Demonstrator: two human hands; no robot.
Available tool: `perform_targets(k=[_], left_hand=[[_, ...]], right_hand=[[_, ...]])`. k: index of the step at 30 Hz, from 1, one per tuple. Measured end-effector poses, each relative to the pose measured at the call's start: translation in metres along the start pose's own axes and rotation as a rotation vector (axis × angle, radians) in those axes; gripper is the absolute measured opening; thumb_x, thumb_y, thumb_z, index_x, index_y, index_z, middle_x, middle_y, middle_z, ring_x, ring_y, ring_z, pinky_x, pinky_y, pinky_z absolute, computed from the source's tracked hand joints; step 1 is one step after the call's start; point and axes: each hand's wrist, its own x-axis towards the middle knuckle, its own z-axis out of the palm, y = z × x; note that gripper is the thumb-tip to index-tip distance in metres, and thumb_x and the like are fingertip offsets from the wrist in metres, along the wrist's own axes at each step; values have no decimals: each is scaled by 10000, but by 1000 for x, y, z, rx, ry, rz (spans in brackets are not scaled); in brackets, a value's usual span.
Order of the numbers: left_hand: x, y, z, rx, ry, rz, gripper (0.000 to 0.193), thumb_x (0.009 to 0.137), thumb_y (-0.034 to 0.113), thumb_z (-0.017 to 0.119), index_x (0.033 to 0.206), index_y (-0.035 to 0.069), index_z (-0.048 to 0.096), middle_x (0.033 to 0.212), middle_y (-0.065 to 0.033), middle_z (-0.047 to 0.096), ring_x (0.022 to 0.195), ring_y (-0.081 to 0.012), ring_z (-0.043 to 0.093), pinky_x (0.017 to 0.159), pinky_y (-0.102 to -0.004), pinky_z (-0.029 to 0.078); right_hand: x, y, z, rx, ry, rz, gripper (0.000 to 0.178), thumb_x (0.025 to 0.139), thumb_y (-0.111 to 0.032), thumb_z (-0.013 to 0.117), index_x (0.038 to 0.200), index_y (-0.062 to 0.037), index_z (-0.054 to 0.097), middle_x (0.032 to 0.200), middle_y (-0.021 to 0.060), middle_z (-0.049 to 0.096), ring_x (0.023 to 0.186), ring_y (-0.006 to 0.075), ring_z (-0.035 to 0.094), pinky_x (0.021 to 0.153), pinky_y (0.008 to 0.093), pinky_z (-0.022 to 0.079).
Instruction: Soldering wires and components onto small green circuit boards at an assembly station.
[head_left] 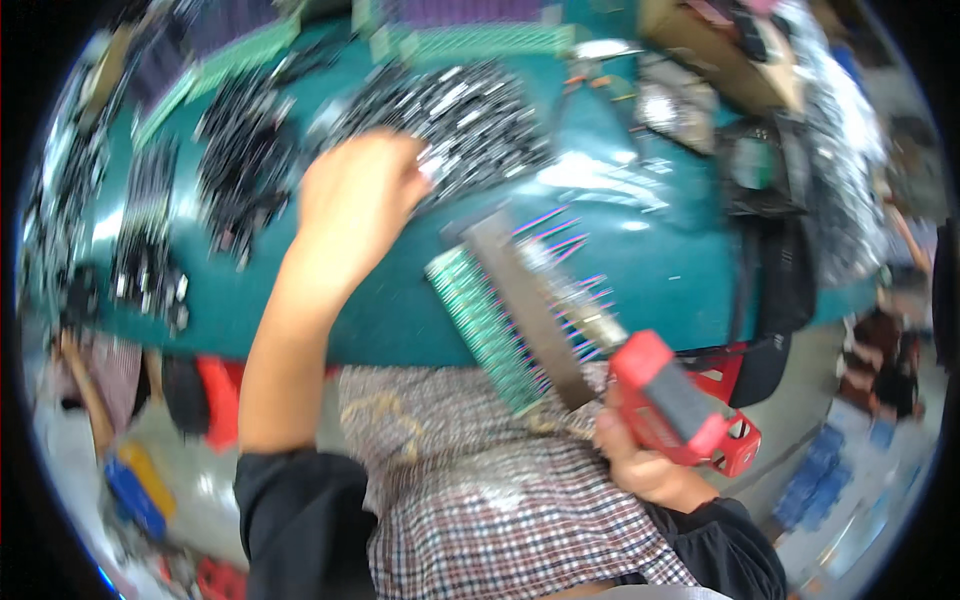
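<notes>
My left hand (365,190) is over the near side of a pile of small dark and silvery slim parts (465,115). Its fingers are curled in, and blur hides what they hold, if anything. At the table's near edge my right hand (645,470) is wrapped round a red and grey handheld tool (665,395) with a pale metallic front end. Beside that front end lies a long brown bar (525,310), slanting over the edge. A green ridged strip (485,325) runs along the bar, and thin purplish pins or wires (550,235) stick out across it.
The table (400,310) is dark green. More heaps of dark slim parts (240,170) lie at the left, with green-edged trays (470,40) behind. A black device (760,165) and a cardboard box (715,55) stand at the right. Other people sit nearby.
</notes>
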Motion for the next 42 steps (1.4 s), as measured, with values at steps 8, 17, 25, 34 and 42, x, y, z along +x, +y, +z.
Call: perform_targets(k=[8,17,25,34,42], left_hand=[[-6,9,-13,-104,-125,-153,82,757,87,689,759,27,632,766,-116,647,726,-284,665,652,-385,504],[-5,-2,-8,-366,138,-365,53,811,7,659,861,-9,655,745,-60,684,654,-113,656,623,-253,515],[-69,47,-23,-1054,-118,-314,58,897,-6,642,947,-24,667,799,-39,658,696,-91,613,624,-216,478],[-120,93,-6,-1363,-287,-439,127,831,-140,668,892,-88,570,834,-184,702,738,-217,719,663,-309,620],[-125,92,-11,-1242,-354,-363,104,805,-135,699,847,-88,616,789,-160,706,728,-205,724,636,-291,614]], right_hand=[[21,-19,11,168,116,-232,203,754,-21,787,867,4,620,787,108,621,652,239,622,601,318,480],[22,-13,17,282,171,-207,187,785,-39,784,851,-6,612,754,76,609,623,171,600,578,289,467],[16,-11,42,520,205,-22,347,820,-100,792,1075,-20,571,821,18,622,728,66,585,649,245,481],[25,-19,39,476,26,-134,484,845,38,719,1247,14,452,968,70,662,915,119,658,820,277,541],[21,-22,40,488,-3,-128,490,838,63,704,1254,10,450,988,67,642,921,116,653,813,272,542]])
